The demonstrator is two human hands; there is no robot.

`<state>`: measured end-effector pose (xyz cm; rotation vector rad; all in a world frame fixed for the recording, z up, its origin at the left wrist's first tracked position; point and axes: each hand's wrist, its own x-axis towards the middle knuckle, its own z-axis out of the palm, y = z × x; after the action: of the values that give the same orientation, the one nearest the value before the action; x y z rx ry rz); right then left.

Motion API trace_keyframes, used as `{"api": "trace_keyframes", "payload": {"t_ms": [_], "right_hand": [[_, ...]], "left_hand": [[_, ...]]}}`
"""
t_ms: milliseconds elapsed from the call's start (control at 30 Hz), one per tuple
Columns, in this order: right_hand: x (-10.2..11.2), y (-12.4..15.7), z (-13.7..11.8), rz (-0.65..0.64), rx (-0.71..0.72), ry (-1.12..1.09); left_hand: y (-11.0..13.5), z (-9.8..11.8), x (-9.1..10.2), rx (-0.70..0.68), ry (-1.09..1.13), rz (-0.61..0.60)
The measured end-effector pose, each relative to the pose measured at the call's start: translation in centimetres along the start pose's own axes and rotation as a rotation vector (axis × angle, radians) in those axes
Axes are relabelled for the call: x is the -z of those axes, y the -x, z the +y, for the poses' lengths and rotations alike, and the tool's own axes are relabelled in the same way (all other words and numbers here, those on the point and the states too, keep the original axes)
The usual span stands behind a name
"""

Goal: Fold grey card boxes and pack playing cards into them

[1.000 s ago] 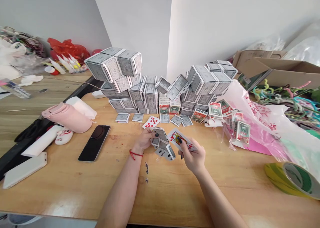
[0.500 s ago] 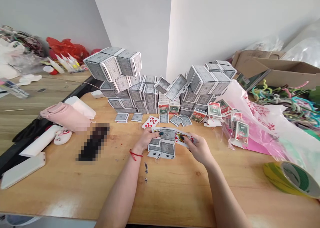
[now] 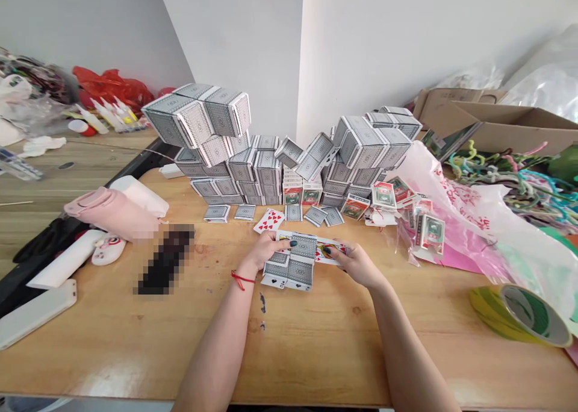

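Observation:
My left hand rests on the far edge of a small structure of grey-backed playing cards, its fingers gripping the upper card. My right hand pinches a red-and-yellow court card, held almost flat. The court card's left end meets the structure and partly passes behind my left fingers. The structure stands on the wooden table, with card backs facing me. A hearts card lies face up just beyond my left hand.
A tall stacked wall of grey card boxes rises beyond the hands, with loose cards and packaged decks at its foot. A pixelated phone and pink bottle lie left; a tape roll and plastic bag lie right.
My right hand has moved left and lowered the court card from a steep tilt to almost flat against the structure. My left hand stays on the structure. The whole view has shifted slightly.

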<state>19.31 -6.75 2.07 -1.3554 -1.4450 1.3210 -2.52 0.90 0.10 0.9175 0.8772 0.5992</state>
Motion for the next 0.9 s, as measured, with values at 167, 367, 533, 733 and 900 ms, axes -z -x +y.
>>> {"api": "trace_keyframes", "payload": {"t_ms": [167,367,533,733,900], "right_hand": [[-0.5,-0.5,0.8,0.149,0.026,0.047],[-0.5,0.1,-0.3,0.202,0.120,0.273],[-0.3,0.9,-1.4,0.171,0.195,0.456],[-0.7,0.5,-0.4,0.277,0.227,0.510],[-0.7,-0.1,0.8,0.370,0.238,0.482]], "left_hand": [[-0.6,-0.3,0.4,-0.017,0.007,0.035],[-0.6,-0.1,0.4,-0.016,-0.025,-0.052],[-0.4,-0.1,0.2,-0.020,-0.053,-0.081],[-0.3,-0.2,0.2,-0.046,-0.046,-0.032],[-0.5,-0.5,-0.3,-0.091,-0.063,-0.008]]}}
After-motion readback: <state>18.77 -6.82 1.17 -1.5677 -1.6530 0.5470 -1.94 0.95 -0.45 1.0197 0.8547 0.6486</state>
